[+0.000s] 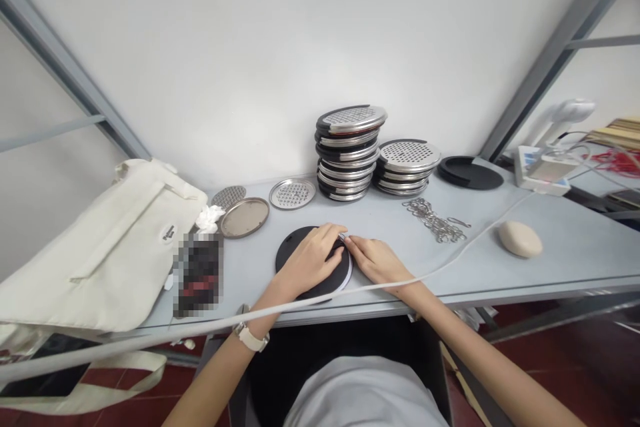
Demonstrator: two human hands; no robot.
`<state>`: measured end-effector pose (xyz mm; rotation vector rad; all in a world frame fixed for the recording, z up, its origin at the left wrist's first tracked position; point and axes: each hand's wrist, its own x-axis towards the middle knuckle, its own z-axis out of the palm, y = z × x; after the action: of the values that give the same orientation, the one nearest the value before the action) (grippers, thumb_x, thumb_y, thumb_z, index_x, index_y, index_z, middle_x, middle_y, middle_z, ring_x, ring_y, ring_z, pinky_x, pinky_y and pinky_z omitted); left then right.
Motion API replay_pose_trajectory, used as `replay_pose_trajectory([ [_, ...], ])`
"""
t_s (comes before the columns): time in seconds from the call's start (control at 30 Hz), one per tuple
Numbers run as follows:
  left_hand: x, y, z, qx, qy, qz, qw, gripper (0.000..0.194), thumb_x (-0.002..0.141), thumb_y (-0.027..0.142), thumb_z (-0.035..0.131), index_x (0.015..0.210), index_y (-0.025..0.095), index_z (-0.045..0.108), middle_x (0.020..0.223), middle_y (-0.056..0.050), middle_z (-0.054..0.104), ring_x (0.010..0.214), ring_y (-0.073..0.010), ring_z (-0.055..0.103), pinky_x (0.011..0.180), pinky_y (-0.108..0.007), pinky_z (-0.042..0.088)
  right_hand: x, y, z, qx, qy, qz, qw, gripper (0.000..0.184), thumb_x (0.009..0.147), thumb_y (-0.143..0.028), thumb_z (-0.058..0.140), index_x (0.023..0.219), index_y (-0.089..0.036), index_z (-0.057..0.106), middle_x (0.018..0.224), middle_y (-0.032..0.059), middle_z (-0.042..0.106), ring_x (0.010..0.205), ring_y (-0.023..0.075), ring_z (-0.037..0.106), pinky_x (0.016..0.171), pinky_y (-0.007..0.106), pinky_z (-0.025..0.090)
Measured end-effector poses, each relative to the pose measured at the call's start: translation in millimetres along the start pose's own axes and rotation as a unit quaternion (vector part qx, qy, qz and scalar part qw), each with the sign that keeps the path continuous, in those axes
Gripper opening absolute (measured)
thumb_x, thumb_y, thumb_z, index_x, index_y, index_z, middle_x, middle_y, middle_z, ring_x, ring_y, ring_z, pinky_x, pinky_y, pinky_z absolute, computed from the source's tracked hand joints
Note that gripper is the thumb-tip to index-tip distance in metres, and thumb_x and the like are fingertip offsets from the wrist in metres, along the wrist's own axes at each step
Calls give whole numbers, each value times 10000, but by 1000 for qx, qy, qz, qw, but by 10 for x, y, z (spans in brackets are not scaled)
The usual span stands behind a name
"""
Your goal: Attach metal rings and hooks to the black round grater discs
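A black disc [289, 252] lies near the front edge of the table, with a pale strip along its lower right rim. My left hand [315, 253] lies across it, fingers bent over the far right side and thumb apart, gripping it. At that rim, my right hand [370, 259] pinches a small metal piece [342, 236] between thumb and forefinger; its shape is mostly hidden. Behind stand a tall stack of round graters [347, 159] with black edging and a shorter grater stack [406, 167]. Several metal clips [435, 219] lie in a heap to the right.
A loose grater plate [293, 194] and a round metal tray [245, 217] lie at the back left, beside a cream bag [105, 247]. On the right are another black disc [470, 172], a beige rounded object [520, 239] and a power strip [543, 173]. A white cable [300, 305] crosses in front.
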<state>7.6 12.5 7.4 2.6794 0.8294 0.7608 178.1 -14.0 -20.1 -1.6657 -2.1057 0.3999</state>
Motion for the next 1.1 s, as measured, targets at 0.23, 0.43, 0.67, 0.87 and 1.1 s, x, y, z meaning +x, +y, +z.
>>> replay_pose_trajectory([
  [0.23, -2, 4, 2, -25, 6, -8, 1000, 265, 868, 124, 445, 1125, 188, 456, 1085, -74, 549, 1021, -200, 546, 903, -376, 470, 35, -51, 28, -63, 9, 10, 998, 409, 975, -334, 225, 890, -204, 603, 784, 64, 712, 689, 185, 659, 591, 251, 327],
  [0.43, -8, -3, 9, -28, -2, -21, 999, 259, 857, 121, 466, 1108, 181, 463, 1071, -65, 546, 976, -183, 560, 874, -340, 479, 35, -42, 37, -74, 9, 5, 997, 398, 974, -321, 236, 900, -210, 610, 809, 61, 720, 690, 175, 659, 583, 257, 305],
  [0.67, 2, 12, 0, 32, -7, -6, 999, 183, 872, 160, 474, 1048, 164, 524, 1016, -58, 587, 989, -199, 528, 898, -366, 427, 18, 13, 57, -86, 18, 1, 996, 416, 969, -300, 244, 828, -198, 621, 766, 70, 713, 665, 177, 649, 577, 274, 286],
  [0.87, -7, 13, -8, 55, -19, -8, 998, 170, 882, 205, 469, 1029, 168, 546, 1021, -58, 581, 990, -204, 508, 911, -378, 389, 7, 7, 45, -87, 11, 2, 996, 429, 966, -288, 254, 769, -189, 623, 737, 65, 706, 640, 163, 638, 573, 267, 278],
  [1.1, -10, 18, -15, 80, -28, -6, 996, 169, 895, 215, 453, 1031, 180, 546, 1022, -44, 575, 993, -193, 495, 916, -369, 353, -7, -1, 49, -93, 11, 13, 995, 457, 961, -292, 249, 706, -185, 612, 693, 61, 697, 622, 151, 629, 563, 259, 268],
])
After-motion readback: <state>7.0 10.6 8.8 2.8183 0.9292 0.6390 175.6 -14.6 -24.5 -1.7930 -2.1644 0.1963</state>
